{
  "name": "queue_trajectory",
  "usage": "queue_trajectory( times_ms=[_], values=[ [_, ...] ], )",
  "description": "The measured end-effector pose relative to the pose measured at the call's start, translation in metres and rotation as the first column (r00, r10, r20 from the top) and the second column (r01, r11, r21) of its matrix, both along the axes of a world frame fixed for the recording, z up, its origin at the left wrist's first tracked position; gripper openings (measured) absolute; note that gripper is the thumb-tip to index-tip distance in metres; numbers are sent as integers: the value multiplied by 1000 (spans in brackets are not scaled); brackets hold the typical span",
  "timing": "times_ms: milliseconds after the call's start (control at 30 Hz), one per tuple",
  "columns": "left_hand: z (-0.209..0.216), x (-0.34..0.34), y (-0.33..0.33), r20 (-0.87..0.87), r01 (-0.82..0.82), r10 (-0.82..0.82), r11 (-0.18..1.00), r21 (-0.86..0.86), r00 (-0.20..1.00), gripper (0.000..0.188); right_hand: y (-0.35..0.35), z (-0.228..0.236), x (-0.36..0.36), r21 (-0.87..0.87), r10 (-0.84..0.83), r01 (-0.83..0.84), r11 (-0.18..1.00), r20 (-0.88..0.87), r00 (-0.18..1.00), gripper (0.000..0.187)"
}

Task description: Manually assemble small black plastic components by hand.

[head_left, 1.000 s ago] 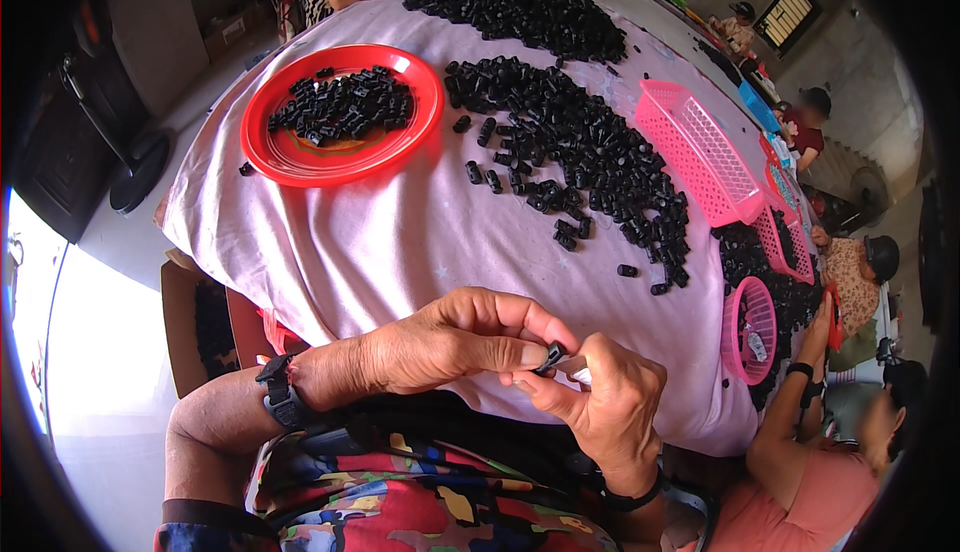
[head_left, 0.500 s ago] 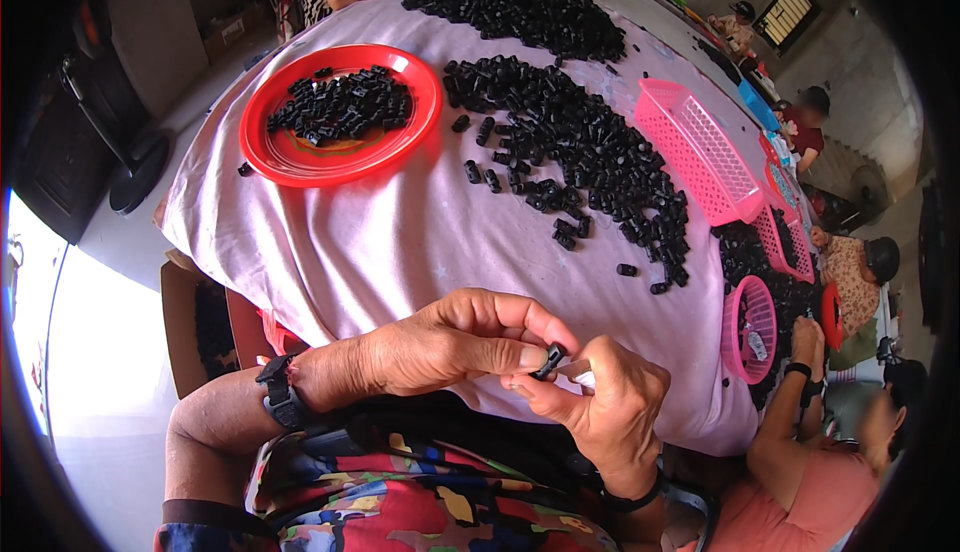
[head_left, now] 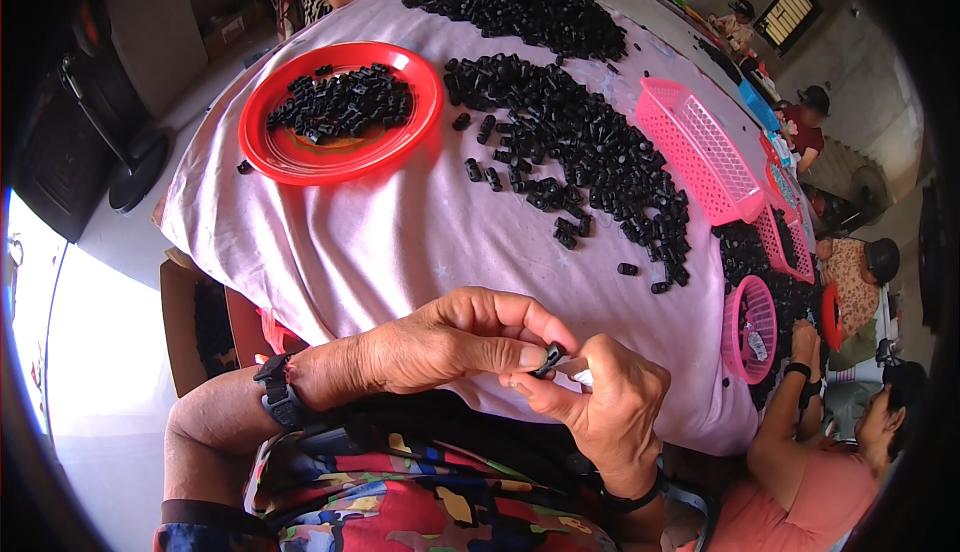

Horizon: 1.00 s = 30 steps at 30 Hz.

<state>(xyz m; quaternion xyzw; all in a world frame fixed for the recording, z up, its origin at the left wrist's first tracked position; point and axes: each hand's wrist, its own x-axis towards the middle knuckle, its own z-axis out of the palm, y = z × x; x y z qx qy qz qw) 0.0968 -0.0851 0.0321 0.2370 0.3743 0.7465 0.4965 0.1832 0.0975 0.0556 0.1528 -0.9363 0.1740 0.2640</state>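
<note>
My left hand [head_left: 440, 347] pinches a small black plastic part [head_left: 549, 358] between thumb and fingertips, just over the near table edge. Close against that part is my right hand [head_left: 620, 407], its thumb and curled fingers closed on a small thin blade-like tool [head_left: 582, 376] with something white at its grip. The tool's tip reaches the black part; most of its handle is hidden in my fingers. Ahead of my hands lies a loose heap of similar black parts [head_left: 600, 157]. A red plate [head_left: 428, 102] at the left holds more of them.
A pale pink cloth [head_left: 400, 252] covers the table. Another black heap [head_left: 515, 17] lies at the far end. Pink baskets [head_left: 700, 157] and a round pink basket [head_left: 735, 347] stand at the right. A co-worker [head_left: 800, 472] sits close on my right; a cardboard box [head_left: 185, 352] stands at lower left.
My hands hold nearly the same pose, with only a tiny shift at the right fingers. The co-worker on my right has moved their head slightly.
</note>
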Motion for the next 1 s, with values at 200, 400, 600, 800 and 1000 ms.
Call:
queue_trajectory(
  times_ms=[200, 400, 600, 800, 1000],
  values=[
    [0, 0, 1, 37, -7, 7, 1000, 4, 999, 26, -1, -2, 1, 40, 27, -27, 999, 0, 1000, 51],
    [-8, 2, 4, 61, -54, 51, 997, 58, 997, 26, -4, 11, 5, -47, 14, -14, 999, 2, 1000, 42],
    [-10, -1, 1, 114, -92, 84, 993, 67, 990, 24, -8, 6, 3, -231, 69, -67, 971, 0, 998, 28],
    [-12, 0, 2, 108, -112, 106, 992, 56, 989, 26, -3, 8, 4, -225, 108, -104, 969, 5, 994, 27],
    [-9, -4, -3, 189, 39, -27, 997, -59, 982, 36, -1, 8, 4, -363, 146, -116, 925, 57, 988, 25]
  ],
)
